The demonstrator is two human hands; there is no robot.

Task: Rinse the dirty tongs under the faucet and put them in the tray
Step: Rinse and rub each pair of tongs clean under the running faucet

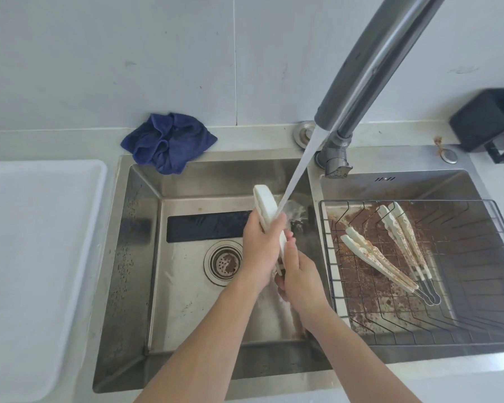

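A pair of white tongs (264,202) stands nearly upright over the left sink basin (186,289), tips up. My left hand (259,248) grips its middle, and my right hand (298,277) holds the lower handle end. Water from the faucet (370,68) streams down onto the tongs just above my left hand. Two more dirty tongs (376,261) (406,237), speckled brown, lie in the wire rack (477,315) in the right basin. The white tray (35,257) sits on the counter to the left.
A crumpled blue cloth (168,141) lies at the back edge of the left basin. A black container (490,123) stands at the back right. The drain strainer (224,262) sits in the left basin floor. Brown residue covers the right basin under the rack.
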